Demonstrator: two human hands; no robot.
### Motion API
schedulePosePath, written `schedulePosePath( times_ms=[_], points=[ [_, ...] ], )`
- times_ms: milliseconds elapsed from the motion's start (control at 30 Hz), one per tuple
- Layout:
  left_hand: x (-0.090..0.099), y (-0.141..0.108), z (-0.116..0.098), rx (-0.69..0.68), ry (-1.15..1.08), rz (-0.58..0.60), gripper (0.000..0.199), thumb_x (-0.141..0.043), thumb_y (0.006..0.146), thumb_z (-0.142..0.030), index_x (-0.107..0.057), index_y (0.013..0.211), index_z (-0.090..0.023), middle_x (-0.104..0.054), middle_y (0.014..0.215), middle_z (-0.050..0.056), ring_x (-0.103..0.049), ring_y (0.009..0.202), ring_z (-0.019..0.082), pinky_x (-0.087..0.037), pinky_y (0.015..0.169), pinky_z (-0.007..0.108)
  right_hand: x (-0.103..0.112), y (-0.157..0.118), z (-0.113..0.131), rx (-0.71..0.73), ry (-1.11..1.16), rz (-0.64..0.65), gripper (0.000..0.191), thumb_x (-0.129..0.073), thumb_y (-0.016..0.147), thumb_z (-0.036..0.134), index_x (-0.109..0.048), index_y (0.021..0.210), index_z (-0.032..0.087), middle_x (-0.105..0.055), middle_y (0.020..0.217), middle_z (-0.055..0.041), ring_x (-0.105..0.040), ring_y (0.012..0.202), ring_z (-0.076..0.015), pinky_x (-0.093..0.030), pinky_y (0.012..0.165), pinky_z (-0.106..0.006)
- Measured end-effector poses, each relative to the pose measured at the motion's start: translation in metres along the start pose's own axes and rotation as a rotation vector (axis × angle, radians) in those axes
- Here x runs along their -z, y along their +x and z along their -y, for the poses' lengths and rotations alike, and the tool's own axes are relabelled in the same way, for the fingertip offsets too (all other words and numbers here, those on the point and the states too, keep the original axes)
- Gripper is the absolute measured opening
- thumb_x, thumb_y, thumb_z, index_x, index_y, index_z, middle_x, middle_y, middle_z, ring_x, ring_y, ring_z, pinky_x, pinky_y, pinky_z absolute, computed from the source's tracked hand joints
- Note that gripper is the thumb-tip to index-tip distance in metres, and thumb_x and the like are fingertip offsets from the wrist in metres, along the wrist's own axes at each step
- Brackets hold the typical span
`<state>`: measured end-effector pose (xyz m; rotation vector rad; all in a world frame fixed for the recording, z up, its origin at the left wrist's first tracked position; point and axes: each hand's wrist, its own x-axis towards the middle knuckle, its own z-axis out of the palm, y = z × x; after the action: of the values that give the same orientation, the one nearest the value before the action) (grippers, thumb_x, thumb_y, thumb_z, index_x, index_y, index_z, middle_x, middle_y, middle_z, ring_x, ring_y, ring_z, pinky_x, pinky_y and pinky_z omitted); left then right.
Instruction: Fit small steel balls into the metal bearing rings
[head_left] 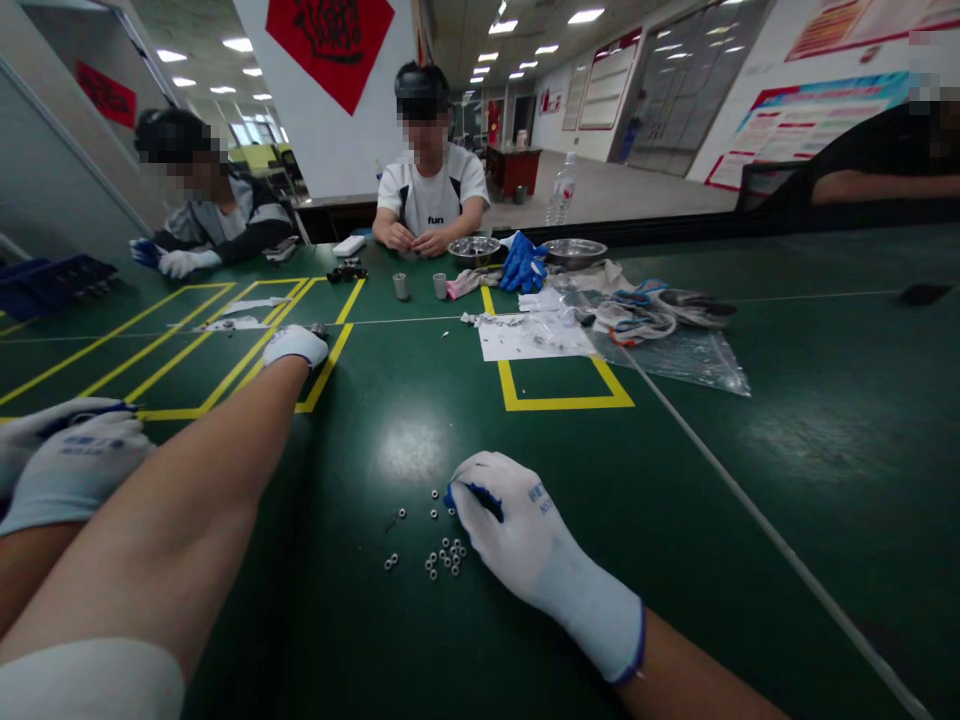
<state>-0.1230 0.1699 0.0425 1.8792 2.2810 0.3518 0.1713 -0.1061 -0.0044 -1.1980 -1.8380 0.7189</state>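
My left hand [296,348], in a white glove, reaches far forward over the yellow-taped area. Its fingers curl away from me around something small and dark that I cannot make out. Close in front of me, my right hand [517,525], in a white glove with blue fingertips, is closed in a pinch low over the table. What lies between those fingertips is hidden. Just left of it are several small metal nuts or rings [455,570], some clustered and a few scattered, on the green table [360,620].
A co-worker's gloved hands [82,460] are close beside my left forearm. White paper [532,338], a plastic bag [705,365], loose gloves [652,312], two grey cups [401,287] and metal bowls [474,250] lie farther back. Two people sit across the table.
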Motion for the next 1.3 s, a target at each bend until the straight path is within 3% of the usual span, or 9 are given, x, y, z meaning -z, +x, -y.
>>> schedulePosePath(
  times_ms=[100,200,300,433,667,800,933,1133,1300],
  points=[
    [-0.002,-0.017,-0.012,0.168,0.013,-0.028,0.049,-0.068,0.087,-0.034,-0.069,0.122,0.001,-0.066,0.13,0.042,-0.067,0.124,0.051,-0.055,0.096,0.058,0.0,0.001,-0.001,-0.002,0.009,0.01,0.026,-0.057,0.103,0.026,-0.067,0.079,0.022,-0.074,0.088,-0.007,-0.07,0.085,-0.0225,-0.058,0.08,-0.038],
    [-0.007,-0.045,-0.038,0.137,-0.04,-0.05,0.035,-0.064,0.093,-0.032,-0.074,0.115,-0.007,-0.073,0.126,0.032,-0.07,0.124,0.041,-0.056,0.098,0.047,0.001,0.003,-0.003,0.012,0.048,-0.009,0.027,-0.055,0.102,0.026,-0.067,0.078,0.021,-0.075,0.09,-0.0084,-0.071,0.085,-0.0226,-0.059,0.08,-0.038],
    [-0.015,-0.083,-0.072,0.012,-0.109,-0.071,0.028,-0.058,0.098,-0.032,-0.077,0.108,-0.013,-0.078,0.119,0.023,-0.073,0.117,0.033,-0.055,0.097,0.039,0.001,0.004,-0.009,-0.033,0.116,-0.117,0.024,-0.055,0.102,0.033,-0.07,0.088,0.021,-0.076,0.095,-0.0096,-0.072,0.085,-0.0234,-0.06,0.078,-0.039],
    [-0.025,-0.154,-0.104,-0.176,-0.197,-0.013,0.026,-0.06,0.099,-0.036,-0.077,0.091,-0.018,-0.081,0.094,0.011,-0.076,0.091,0.023,-0.055,0.085,0.031,0.0,0.008,-0.024,-0.204,0.254,-0.307,0.036,-0.059,0.098,0.045,-0.071,0.122,0.022,-0.076,0.121,-0.0136,-0.072,0.11,-0.03,-0.058,0.1,-0.05],
    [-0.026,-0.26,-0.091,-0.604,-0.267,0.131,0.018,-0.063,0.097,-0.034,-0.074,0.088,-0.022,-0.08,0.087,0.005,-0.073,0.08,0.023,-0.054,0.075,0.034,-0.003,0.015,-0.032,-0.247,0.393,-0.372,0.056,-0.068,0.087,0.067,-0.072,0.12,0.021,-0.079,0.113,-0.0132,-0.073,0.11,-0.0342,-0.056,0.103,-0.055],
    [-0.024,-0.263,-0.076,-0.722,-0.236,0.139,0.02,-0.062,0.098,-0.036,-0.078,0.098,-0.024,-0.082,0.097,0.005,-0.076,0.088,0.024,-0.057,0.084,0.035,-0.005,0.015,-0.023,-0.183,0.41,-0.405,0.043,-0.072,0.085,0.061,-0.073,0.099,0.021,-0.079,0.097,-0.0099,-0.074,0.095,-0.0293,-0.06,0.091,-0.046],
    [-0.017,-0.247,-0.061,-0.717,-0.312,-0.017,0.028,-0.061,0.097,-0.032,-0.079,0.116,-0.024,-0.08,0.117,0.007,-0.074,0.11,0.026,-0.055,0.103,0.04,-0.002,0.014,-0.016,-0.127,0.371,-0.425,0.03,-0.068,0.087,0.05,-0.071,0.095,0.022,-0.077,0.092,-0.0076,-0.072,0.089,-0.0256,-0.06,0.084,-0.04],
    [-0.021,-0.232,-0.043,-0.828,-0.077,0.242,0.02,-0.07,0.089,-0.031,-0.083,0.103,-0.026,-0.075,0.11,0.007,-0.07,0.104,0.028,-0.057,0.097,0.041,0.004,0.01,-0.009,-0.033,0.234,-0.32,0.017,-0.063,0.086,0.035,-0.066,0.096,0.022,-0.074,0.097,-0.0068,-0.069,0.094,-0.0248,-0.058,0.087,-0.039],
    [-0.029,-0.23,-0.043,-0.846,-0.066,0.277,0.015,-0.07,0.09,-0.027,-0.081,0.101,-0.024,-0.074,0.113,0.008,-0.07,0.105,0.028,-0.056,0.098,0.041,0.005,0.01,-0.005,-0.009,0.237,-0.18,0.012,-0.06,0.083,0.028,-0.062,0.094,0.023,-0.072,0.091,-0.0033,-0.068,0.088,-0.0225,-0.056,0.082,-0.036]
  ],
)
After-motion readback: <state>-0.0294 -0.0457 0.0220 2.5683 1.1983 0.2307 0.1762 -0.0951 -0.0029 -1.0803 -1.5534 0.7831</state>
